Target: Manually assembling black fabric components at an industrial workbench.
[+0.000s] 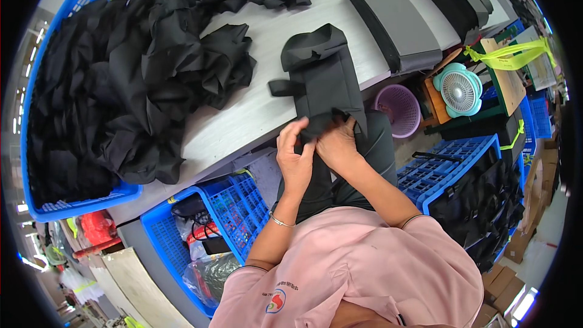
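Note:
A black fabric bag lies lengthwise over the table's near edge, its far end puffed up and folded. From its left side sticks out a short strap loop. At the near end, my left hand is closed on the cloth, thumb and fingers pinching its edge. Close beside it, my right hand grips the same end, fingers curled and partly hidden by the fabric. That end hangs past the table above my lap.
A heap of black fabric pieces fills a blue crate and spreads onto the white table. Stacked grey-black panels stand at far right. Below are blue baskets, a purple bin and a turquoise fan.

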The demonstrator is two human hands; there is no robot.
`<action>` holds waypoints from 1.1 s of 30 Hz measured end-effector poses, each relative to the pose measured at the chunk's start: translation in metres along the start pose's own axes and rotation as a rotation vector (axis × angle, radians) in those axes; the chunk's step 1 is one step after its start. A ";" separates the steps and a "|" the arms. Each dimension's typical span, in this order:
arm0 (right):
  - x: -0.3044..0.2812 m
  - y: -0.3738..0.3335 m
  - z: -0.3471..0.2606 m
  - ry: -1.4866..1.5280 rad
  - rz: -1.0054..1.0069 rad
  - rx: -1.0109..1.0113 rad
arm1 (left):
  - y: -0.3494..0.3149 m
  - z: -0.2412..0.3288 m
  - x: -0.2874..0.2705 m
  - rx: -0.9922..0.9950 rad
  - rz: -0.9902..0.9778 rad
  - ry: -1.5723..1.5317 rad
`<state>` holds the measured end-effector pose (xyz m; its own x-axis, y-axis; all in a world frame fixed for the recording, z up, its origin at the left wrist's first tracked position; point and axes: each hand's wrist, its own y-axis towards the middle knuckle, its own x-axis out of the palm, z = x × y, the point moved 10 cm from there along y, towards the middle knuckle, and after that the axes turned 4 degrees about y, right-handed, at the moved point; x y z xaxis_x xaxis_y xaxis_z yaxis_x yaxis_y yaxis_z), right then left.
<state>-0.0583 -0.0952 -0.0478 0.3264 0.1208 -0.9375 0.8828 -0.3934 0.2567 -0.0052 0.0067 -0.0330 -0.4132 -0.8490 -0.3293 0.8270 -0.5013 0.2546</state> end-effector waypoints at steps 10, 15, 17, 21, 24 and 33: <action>-0.008 -0.009 0.015 0.189 -0.127 0.056 | 0.057 0.079 0.000 0.128 -0.197 -0.151; 0.025 -0.037 0.021 0.498 -0.418 0.238 | 0.097 0.058 0.105 0.736 -0.581 0.438; 0.000 -0.036 0.024 0.308 -0.322 0.077 | 0.109 0.024 0.124 0.779 -0.630 0.728; -0.044 -0.054 0.046 0.246 0.096 -0.008 | 0.131 0.015 0.113 0.757 -0.399 0.872; -0.074 -0.087 0.088 0.399 0.364 0.246 | 0.133 -0.013 0.099 0.684 -0.377 1.054; 0.034 -0.119 0.111 1.859 0.199 0.867 | 0.062 0.014 0.116 0.683 -0.644 0.933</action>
<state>-0.1896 -0.1453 -0.1357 0.7479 0.3927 0.5352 0.6266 -0.6837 -0.3740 -0.0071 -0.1256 -0.0428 -0.0147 -0.1339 -0.9909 0.1123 -0.9849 0.1315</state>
